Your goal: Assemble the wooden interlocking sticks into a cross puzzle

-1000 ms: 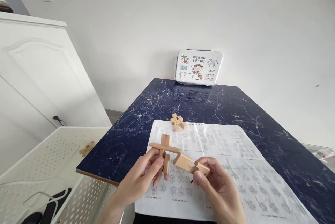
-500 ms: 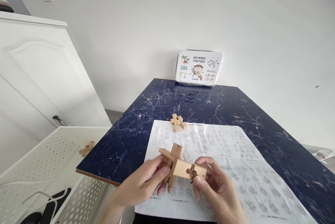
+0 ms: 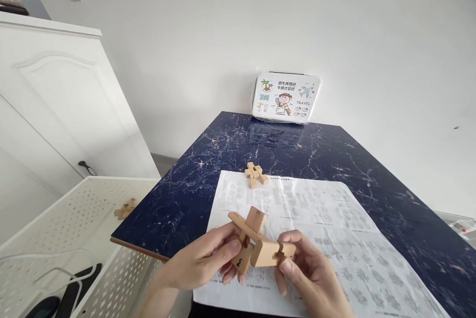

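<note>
My left hand (image 3: 208, 261) pinches a crossed pair of notched wooden puzzle bars (image 3: 246, 231) from the left, thumb on top. Gripped in my right hand (image 3: 308, 276) is a third notched wooden bar (image 3: 270, 252), its end pushed against the crossed pair. Both hands hover just above a printed instruction sheet (image 3: 334, 228) lying on the dark blue marble table (image 3: 305, 149). A small assembled wooden puzzle (image 3: 255, 174) rests on the sheet's far edge.
A picture-printed case (image 3: 285, 96) leans against the wall at the table's far end. Left of the table stands a white perforated bin (image 3: 63, 228) holding another wooden puzzle (image 3: 125, 208) and a black object. A white cabinet (image 3: 48, 104) rises behind it.
My right hand has brought its bar in from the right and pressed it against the crossed pieces. My left hand has tilted the cross. The view has shifted slightly.
</note>
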The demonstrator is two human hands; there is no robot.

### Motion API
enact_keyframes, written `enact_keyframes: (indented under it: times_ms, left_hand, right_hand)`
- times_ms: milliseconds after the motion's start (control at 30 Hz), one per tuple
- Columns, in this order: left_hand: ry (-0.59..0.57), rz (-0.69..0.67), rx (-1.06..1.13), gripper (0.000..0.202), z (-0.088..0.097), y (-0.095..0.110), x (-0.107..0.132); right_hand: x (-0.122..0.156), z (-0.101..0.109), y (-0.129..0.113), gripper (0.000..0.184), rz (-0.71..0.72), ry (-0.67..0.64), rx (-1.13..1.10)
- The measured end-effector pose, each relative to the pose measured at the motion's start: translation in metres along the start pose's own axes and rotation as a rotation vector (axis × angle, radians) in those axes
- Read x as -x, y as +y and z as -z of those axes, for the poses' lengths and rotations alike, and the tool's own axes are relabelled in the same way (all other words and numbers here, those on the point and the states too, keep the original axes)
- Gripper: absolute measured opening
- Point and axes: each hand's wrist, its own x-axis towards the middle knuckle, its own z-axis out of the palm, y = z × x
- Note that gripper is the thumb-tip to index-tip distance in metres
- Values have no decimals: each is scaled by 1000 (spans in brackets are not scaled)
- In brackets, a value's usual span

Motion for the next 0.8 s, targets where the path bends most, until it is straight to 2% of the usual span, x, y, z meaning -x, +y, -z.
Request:
enact_keyframes:
  times_ms: [200, 400, 633, 800]
  left_hand:
    - [-42, -29, 58, 46, 0, -3, 1]
    - [-68, -38, 19, 48, -1, 0, 1]
    - [-49, -33, -77, 45, -2, 7, 0]
    - [-154, -21, -258, 40, -6, 18, -3]
  right_hand:
    - [0, -2, -3, 43, -9, -95, -31]
    - [0, -2, -3, 40, -27, -107, -75]
    - [2, -6, -4, 40, -18, -73, -11]
    - [1, -12, 1, 40, 42, 18, 131]
